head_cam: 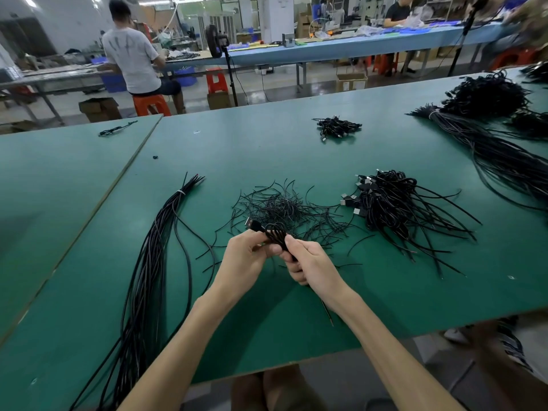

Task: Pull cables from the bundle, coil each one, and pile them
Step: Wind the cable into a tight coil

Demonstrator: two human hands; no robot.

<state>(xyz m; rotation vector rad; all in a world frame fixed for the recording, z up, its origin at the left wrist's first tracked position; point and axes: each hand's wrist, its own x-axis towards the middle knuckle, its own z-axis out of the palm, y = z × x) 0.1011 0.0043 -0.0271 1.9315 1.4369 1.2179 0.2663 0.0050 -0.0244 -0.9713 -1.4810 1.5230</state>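
Both hands are up just over the green worktop, not far from its near edge, with one cable between them. The left hand has its fingers curled round the bunched loops. The right hand pinches the same coil from the other side. The USB plug pokes out up and to the left, and the cable's loose end trails under the right wrist toward the near edge.

Left of the hands, the long bundle runs from the near left corner toward the middle, cinched with a white tie near its far tip. Right behind the hands is a messy scatter of short wire bits. To the right of that sits the pile of coiled cables, plugs facing left.

Further back there's a smaller heap near the far edge and a big bundle by the far right corner. A lone cord lies on the next panel to the left. Beyond the worktop, a person in a white T-shirt sits on a red stool.
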